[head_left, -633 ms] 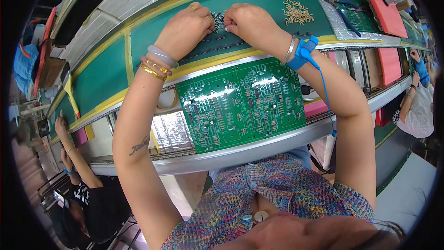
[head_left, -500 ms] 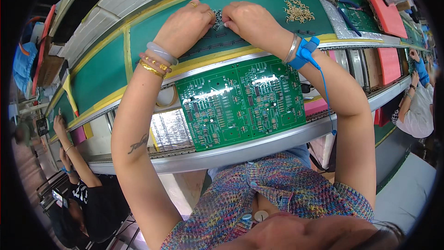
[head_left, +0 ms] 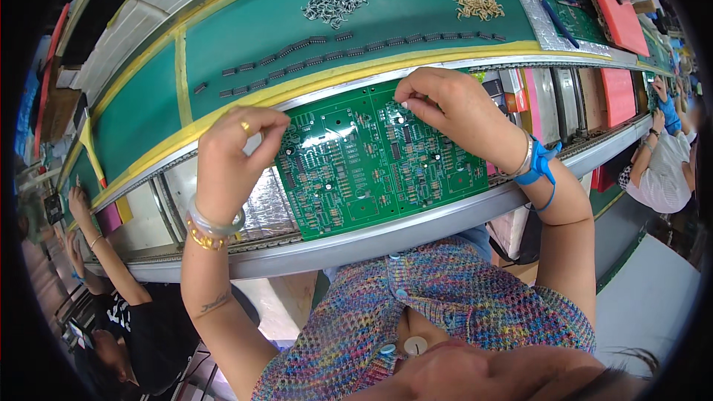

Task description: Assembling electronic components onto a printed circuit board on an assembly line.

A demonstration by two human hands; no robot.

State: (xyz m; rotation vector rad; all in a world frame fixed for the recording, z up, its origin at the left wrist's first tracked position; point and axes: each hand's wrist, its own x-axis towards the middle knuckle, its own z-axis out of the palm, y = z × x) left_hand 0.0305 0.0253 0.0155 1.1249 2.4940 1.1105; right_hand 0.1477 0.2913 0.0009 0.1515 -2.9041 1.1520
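A green circuit board [head_left: 371,171] with many small parts on it rests across the metal rails in front of me. My left hand [head_left: 236,150] is over its far left corner, thumb and finger pinched together. My right hand [head_left: 454,108] is above the board's far edge, right of the middle, also in a pinch. Anything between the fingertips of either hand is too small to make out. Beyond the board, black chips [head_left: 334,55] lie in uneven rows on the green bench mat [head_left: 408,0]. Behind them sit a pile of grey and dark leaded components [head_left: 334,7] and a pile of beige ones [head_left: 477,0].
Blue-handled pliers [head_left: 558,24] lie on a silvery sheet at the far right, near red foam [head_left: 613,7]. A metal rail [head_left: 356,232] runs along the near side. Other people work at the left [head_left: 134,327] and right [head_left: 661,171].
Both hands have come back from the grey component pile to the board, moving apart. The pile and chip rows they covered now show.
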